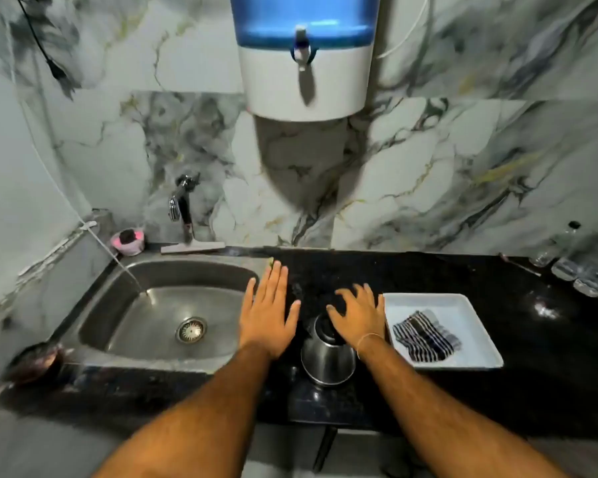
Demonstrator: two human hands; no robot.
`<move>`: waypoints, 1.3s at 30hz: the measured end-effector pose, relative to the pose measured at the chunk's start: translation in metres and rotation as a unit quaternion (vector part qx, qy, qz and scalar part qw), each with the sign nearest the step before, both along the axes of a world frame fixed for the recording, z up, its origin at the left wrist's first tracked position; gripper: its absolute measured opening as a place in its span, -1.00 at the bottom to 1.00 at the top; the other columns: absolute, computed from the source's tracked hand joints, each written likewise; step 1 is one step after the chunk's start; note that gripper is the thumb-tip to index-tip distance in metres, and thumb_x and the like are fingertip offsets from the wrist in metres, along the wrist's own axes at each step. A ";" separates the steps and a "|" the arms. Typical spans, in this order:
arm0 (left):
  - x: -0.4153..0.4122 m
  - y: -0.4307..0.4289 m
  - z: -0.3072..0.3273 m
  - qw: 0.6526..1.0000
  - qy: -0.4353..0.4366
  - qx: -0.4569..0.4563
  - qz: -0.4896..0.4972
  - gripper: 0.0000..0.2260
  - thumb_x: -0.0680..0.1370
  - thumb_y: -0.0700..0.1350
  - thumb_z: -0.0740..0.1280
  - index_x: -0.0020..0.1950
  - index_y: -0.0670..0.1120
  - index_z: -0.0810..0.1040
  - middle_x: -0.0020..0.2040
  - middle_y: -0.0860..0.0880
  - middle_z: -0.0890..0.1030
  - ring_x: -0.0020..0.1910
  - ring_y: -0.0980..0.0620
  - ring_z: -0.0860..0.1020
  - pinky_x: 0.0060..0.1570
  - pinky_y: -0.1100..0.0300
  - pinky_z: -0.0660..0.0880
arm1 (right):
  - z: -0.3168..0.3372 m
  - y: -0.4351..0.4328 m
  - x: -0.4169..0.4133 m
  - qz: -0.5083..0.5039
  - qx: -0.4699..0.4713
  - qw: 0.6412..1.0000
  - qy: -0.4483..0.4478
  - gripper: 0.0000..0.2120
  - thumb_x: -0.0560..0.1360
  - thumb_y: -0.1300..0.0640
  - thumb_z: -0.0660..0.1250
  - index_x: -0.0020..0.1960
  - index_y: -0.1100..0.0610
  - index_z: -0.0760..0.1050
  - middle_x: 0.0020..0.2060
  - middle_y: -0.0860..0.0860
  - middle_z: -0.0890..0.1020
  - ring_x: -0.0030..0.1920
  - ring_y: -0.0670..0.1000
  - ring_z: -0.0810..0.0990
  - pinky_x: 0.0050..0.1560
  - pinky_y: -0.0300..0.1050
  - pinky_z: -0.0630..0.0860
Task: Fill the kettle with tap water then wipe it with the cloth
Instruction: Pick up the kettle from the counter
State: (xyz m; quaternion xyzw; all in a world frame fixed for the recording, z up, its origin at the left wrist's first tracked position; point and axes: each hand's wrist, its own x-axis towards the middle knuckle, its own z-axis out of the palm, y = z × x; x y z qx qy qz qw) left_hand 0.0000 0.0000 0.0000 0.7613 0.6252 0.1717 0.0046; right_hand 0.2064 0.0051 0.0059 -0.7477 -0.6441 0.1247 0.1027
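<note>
A steel kettle (327,358) with a black lid stands on the black counter, just right of the sink. My right hand (358,313) hovers over its top with fingers spread, holding nothing. Stretched flat over the sink's right rim is my left hand (268,310), fingers apart and empty. A striped dark and white cloth (425,334) lies folded in a white square tray (477,326) to the kettle's right. The chrome tap (180,201) sticks out of the marble wall above the sink's back edge.
The steel sink (159,326) has a round drain and a thin hose dripping water into its left side. A blue and white water purifier (304,53) hangs on the wall. Plastic bottles (580,260) stand at the far right. A pink scrubber holder (128,239) sits by the tap.
</note>
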 end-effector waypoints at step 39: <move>-0.114 0.026 -0.098 0.952 0.059 -0.300 -0.005 -0.34 0.69 0.04 0.24 0.79 0.09 0.15 0.82 0.02 -0.21 0.79 -0.09 0.02 0.76 -0.06 -0.08 | -0.084 0.033 0.078 0.082 -0.169 0.939 0.287 -0.70 0.64 0.29 0.46 0.25 -0.04 0.65 0.13 -0.02 0.78 0.16 0.01 0.76 0.29 -0.06 0.62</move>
